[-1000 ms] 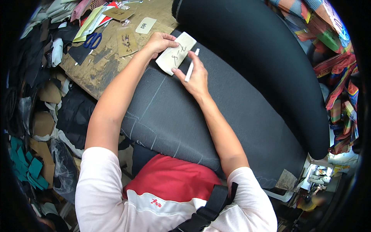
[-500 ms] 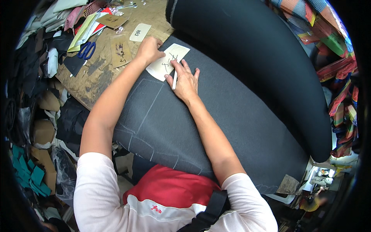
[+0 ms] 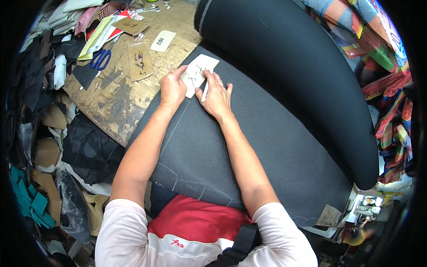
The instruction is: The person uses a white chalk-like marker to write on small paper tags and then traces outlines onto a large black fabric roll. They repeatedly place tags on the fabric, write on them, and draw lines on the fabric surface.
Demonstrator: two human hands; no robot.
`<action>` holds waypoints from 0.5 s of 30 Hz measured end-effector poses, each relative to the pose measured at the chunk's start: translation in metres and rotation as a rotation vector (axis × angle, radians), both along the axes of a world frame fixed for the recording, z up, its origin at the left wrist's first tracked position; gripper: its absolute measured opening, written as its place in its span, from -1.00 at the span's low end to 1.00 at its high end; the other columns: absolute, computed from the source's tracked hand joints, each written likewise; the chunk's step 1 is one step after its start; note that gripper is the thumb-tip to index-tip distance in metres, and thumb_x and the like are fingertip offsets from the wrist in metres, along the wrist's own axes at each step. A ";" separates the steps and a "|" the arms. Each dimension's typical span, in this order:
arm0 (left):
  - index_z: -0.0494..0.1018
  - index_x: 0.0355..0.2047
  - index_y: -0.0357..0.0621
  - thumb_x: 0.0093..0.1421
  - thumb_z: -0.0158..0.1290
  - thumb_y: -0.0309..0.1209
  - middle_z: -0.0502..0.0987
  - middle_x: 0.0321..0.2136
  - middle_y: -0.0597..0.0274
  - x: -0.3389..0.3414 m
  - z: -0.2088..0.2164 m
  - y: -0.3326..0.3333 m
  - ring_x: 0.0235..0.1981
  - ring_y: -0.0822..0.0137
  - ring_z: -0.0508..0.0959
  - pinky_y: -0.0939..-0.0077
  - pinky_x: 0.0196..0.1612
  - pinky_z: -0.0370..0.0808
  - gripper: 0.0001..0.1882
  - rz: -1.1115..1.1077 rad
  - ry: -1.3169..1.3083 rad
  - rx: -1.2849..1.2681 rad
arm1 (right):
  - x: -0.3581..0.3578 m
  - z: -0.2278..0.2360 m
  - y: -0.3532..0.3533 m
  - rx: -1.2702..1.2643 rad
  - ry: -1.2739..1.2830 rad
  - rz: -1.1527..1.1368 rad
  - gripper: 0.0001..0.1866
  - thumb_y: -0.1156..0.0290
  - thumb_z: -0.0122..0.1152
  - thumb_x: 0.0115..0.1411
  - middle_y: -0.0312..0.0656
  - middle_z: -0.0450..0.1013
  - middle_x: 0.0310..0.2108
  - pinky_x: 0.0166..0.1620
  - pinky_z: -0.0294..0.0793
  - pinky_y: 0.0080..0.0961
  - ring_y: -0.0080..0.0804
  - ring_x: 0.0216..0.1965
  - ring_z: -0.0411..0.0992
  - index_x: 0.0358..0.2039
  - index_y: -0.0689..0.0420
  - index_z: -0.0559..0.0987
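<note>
A cream card pattern piece [image 3: 198,71] with handwriting on it lies on dark grey cloth [image 3: 275,138] spread over the table. My left hand [image 3: 173,89] is at the piece's left edge, its fingers curled and gripping that edge. At the lower right edge, my right hand [image 3: 216,95] holds a slim white marking stick [image 3: 205,91] against the palm, with the fingertips touching the card. Pale chalk-like outlines run across the cloth between my forearms. My left arm covers some of them.
A thick roll of the black cloth [image 3: 284,66] lies along the far right. On the wooden table [image 3: 111,98] at left are blue-handled scissors [image 3: 100,59], a small cream card [image 3: 163,41] and a brown card [image 3: 140,61]. Dark scraps [image 3: 91,147] hang below the table edge.
My left hand has come nearer to me and turned at the wrist. The pattern piece has turned a little more upright. My right hand has hardly moved and keeps the white stick.
</note>
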State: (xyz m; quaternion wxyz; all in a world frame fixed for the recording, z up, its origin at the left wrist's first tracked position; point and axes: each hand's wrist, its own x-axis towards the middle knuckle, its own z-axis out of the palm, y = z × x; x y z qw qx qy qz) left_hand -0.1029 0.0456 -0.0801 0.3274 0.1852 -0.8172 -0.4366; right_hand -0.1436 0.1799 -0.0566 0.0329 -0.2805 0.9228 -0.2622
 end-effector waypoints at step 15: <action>0.33 0.04 -0.36 0.02 -0.01 -0.55 0.31 0.11 -0.13 0.004 -0.004 0.029 0.22 0.00 0.22 0.11 0.27 0.07 -0.49 -0.213 -0.278 -0.397 | -0.016 -0.007 0.005 -0.045 0.026 0.138 -0.38 0.32 0.18 0.02 -0.11 0.25 0.19 0.24 -0.16 0.23 -0.16 0.30 0.06 0.13 0.06 0.29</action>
